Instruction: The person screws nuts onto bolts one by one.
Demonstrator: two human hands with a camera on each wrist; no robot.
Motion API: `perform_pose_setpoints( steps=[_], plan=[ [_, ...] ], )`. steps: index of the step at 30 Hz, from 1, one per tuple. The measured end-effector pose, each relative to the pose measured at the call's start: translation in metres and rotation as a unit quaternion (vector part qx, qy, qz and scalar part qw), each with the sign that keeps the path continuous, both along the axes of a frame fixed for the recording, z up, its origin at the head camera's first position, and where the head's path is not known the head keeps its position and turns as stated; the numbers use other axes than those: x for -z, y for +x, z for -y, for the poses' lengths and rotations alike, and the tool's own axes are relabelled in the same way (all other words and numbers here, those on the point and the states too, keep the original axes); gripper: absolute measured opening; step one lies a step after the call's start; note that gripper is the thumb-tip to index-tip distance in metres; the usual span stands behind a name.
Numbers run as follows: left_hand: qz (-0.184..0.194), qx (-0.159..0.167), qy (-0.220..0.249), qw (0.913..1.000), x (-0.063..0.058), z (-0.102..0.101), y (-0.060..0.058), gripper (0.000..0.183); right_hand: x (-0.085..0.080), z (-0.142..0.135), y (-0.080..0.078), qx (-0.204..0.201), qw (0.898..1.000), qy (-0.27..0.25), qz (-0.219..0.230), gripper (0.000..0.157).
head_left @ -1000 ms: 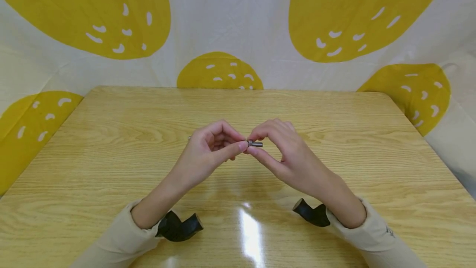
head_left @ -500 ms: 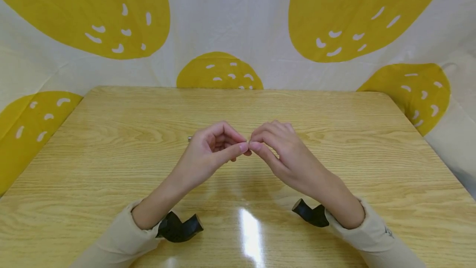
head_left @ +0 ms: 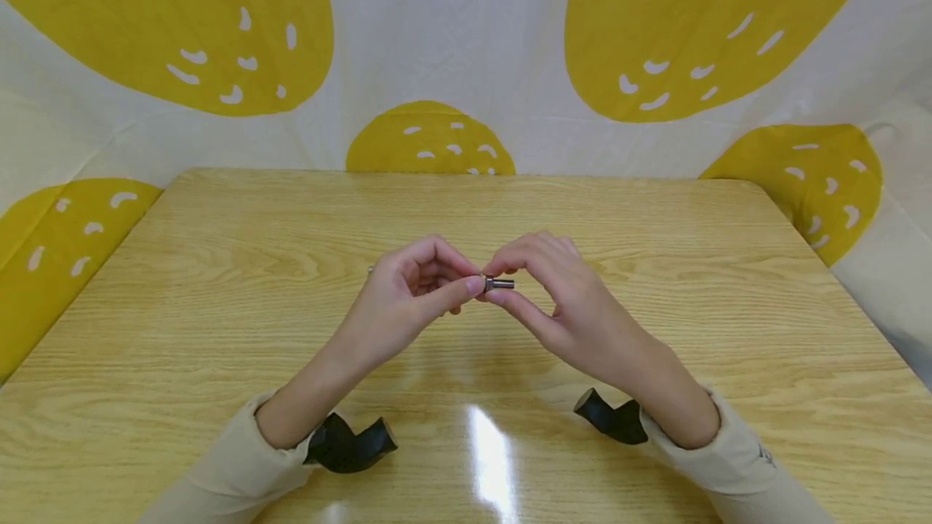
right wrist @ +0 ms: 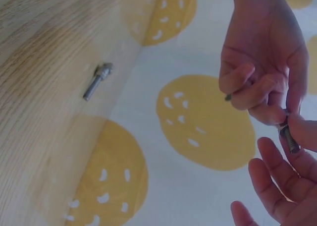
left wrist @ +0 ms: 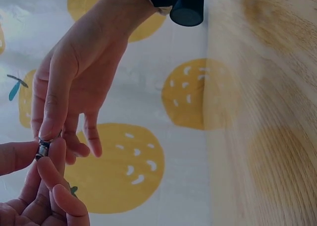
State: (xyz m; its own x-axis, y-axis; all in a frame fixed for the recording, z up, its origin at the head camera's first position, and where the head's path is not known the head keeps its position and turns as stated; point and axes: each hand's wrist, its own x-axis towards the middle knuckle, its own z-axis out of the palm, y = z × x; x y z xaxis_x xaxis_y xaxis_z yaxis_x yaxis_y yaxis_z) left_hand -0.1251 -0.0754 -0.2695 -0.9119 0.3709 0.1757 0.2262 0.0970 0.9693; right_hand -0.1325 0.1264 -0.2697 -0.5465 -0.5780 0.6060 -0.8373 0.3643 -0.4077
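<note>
A small metal bolt (head_left: 504, 284) is held between both hands over the middle of the table, its plain shank end pointing right. The left hand (head_left: 411, 285) pinches its left end between thumb and index finger, hiding that end. Thumb and index fingertips of the right hand (head_left: 549, 289) sit round the wider, nut-like part (head_left: 489, 284) beside the left fingertips. In the right wrist view the bolt (right wrist: 291, 141) shows between the fingers of both hands. The left wrist view shows a short bright piece of the bolt (left wrist: 43, 149) amid the fingertips.
A second metal bolt (right wrist: 99, 80) with a wide end lies on the wooden table (head_left: 291, 217); the left hand mostly hides it in the head view. A white cloth with yellow fruit shapes (head_left: 429, 140) hangs behind. Black mounts (head_left: 612, 417) sit at the wrists.
Half a second ago the right fingers closed over the bolt and hid it; now they are spread wider, and its shank shows again. The left hand keeps nearly the same place.
</note>
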Motion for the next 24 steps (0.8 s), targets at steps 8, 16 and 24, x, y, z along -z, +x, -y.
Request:
perform_pose_setpoints(
  steps=[8, 16, 24],
  plan=[
    [-0.003, 0.018, 0.015, 0.9997, 0.002, -0.0007, -0.0005, 0.011, 0.0023, 0.0014, -0.0004, 0.019, 1.0, 0.008, -0.007, 0.02],
    [0.002, -0.002, 0.003, 1.0, 0.0011, 0.0002, -0.0002, 0.011, 0.0034, 0.0011, 0.0005, 0.029, 0.999, 0.017, -0.017, 0.027],
    [0.004, -0.001, 0.005, 1.0, 0.0012, -0.0005, 0.0, 0.011, 0.0042, 0.0016, -0.0002, 0.022, 0.999, 0.012, -0.025, 0.027]
  ],
)
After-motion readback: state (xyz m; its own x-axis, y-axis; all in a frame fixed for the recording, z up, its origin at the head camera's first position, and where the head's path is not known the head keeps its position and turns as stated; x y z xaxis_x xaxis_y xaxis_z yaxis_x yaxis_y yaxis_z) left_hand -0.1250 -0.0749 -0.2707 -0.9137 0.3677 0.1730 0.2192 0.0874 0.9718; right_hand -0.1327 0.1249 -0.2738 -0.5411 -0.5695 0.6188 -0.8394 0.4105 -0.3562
